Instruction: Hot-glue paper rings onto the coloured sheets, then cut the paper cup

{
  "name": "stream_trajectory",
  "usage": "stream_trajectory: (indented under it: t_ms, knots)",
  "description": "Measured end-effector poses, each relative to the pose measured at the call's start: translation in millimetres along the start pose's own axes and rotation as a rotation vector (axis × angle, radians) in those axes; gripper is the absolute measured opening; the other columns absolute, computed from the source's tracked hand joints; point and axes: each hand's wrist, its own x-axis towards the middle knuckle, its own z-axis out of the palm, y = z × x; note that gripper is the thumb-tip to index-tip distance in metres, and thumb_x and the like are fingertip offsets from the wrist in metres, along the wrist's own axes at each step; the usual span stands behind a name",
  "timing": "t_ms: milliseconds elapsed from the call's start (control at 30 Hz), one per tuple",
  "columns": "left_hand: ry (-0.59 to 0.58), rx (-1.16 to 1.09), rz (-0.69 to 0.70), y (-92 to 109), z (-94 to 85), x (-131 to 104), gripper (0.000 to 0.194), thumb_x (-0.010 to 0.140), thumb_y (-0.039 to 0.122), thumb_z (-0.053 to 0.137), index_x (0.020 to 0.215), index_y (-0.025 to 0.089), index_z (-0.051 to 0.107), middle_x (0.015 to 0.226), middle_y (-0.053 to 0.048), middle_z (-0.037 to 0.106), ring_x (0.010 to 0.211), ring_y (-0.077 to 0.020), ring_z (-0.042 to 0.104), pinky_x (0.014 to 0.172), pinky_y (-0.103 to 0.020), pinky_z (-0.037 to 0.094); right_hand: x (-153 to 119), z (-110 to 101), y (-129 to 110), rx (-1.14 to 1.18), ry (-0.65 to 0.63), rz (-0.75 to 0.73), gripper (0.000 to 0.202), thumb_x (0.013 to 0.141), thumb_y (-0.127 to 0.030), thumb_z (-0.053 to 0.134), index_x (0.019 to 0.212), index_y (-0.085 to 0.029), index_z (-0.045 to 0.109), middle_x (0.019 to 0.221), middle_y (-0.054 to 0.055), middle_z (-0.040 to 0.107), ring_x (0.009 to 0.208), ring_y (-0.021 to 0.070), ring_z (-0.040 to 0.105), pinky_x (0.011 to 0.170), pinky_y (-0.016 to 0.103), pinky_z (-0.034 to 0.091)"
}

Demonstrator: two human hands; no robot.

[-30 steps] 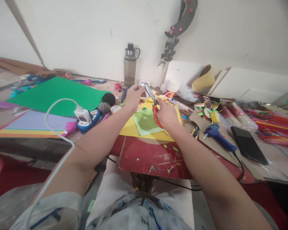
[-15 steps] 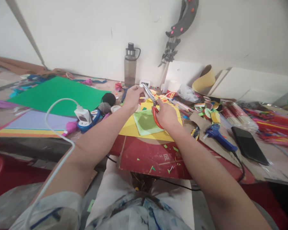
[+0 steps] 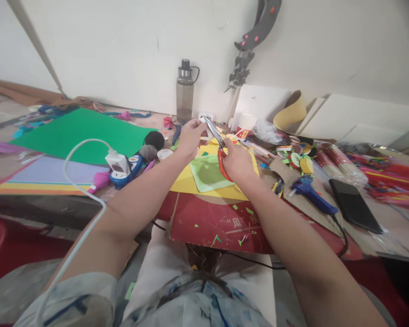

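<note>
In my right hand (image 3: 237,162) is a pair of scissors (image 3: 214,130) with orange-red handles, its blades pointing up and away to the left. My left hand (image 3: 192,137) pinches a small white piece, seemingly paper (image 3: 209,134), right at the blade tips. Fingers and blades partly cover this piece. Below both hands lies a light green sheet (image 3: 208,176) on top of a yellow sheet (image 3: 181,182). Under them is a red printed board (image 3: 201,222) sprinkled with small green scraps.
Left are a large green sheet (image 3: 88,136), a blue power strip (image 3: 122,179) and a white cable (image 3: 97,200). A bottle (image 3: 184,97) stands at the wall. Right lie a blue glue gun (image 3: 313,195), a phone (image 3: 354,206), tape rolls (image 3: 295,160) and pipe cleaners (image 3: 391,175).
Both hands shift very slightly, the left a little to the right, and the scissors' blades look a bit closer together. The grips on scissors and white piece stay the same.
</note>
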Motion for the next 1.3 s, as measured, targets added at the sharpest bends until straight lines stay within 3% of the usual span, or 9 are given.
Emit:
stream_trajectory:
  t_ms: [133, 367, 767, 1300]
  knots:
    - [-0.02, -0.039, 0.002, -0.4, -1.0, 1.8, 0.033, 0.095, 0.01, 0.067, 0.07, 0.02, 0.048, 0.065, 0.004, 0.06, 0.058, -0.0075, 0.058, 0.05, -0.017, 0.042, 0.3, -0.7, -0.5, 0.002, -0.005, 0.002, 0.038, 0.108, -0.026, 0.042, 0.138, -0.016, 0.062, 0.11, 0.018, 0.079, 0.1, 0.0358, 0.074, 0.077, 0.038, 0.044]
    - [-0.002, -0.253, -0.182, 2.3, -6.1, 12.4, 0.014, 0.095, 0.016, 0.065, 0.081, 0.016, 0.065, 0.07, 0.0, 0.068, 0.059, -0.0076, 0.062, 0.051, -0.018, 0.044, 2.2, -1.2, 0.7, 0.019, -0.019, -0.011, 0.037, 0.107, -0.027, 0.044, 0.137, -0.017, 0.063, 0.108, 0.017, 0.079, 0.1, 0.0354, 0.074, 0.076, 0.037, 0.043]
    - [0.029, -0.025, -0.027, -3.3, 1.3, 1.3, 0.031, 0.097, 0.01, 0.067, 0.072, 0.02, 0.052, 0.063, 0.005, 0.061, 0.055, -0.0074, 0.059, 0.049, -0.018, 0.039, 0.7, 1.8, 2.4, 0.028, -0.016, 0.006, 0.038, 0.109, -0.031, 0.043, 0.138, -0.018, 0.062, 0.111, 0.018, 0.077, 0.099, 0.0355, 0.073, 0.076, 0.038, 0.044]
    - [0.016, -0.057, -0.004, -0.3, -0.7, 3.1, 0.03, 0.096, 0.01, 0.067, 0.07, 0.019, 0.054, 0.062, 0.005, 0.058, 0.056, -0.0068, 0.057, 0.051, -0.018, 0.041, 1.9, 1.0, 0.9, -0.001, -0.004, 0.009, 0.038, 0.108, -0.028, 0.042, 0.139, -0.017, 0.062, 0.109, 0.018, 0.079, 0.101, 0.0363, 0.074, 0.08, 0.039, 0.046]
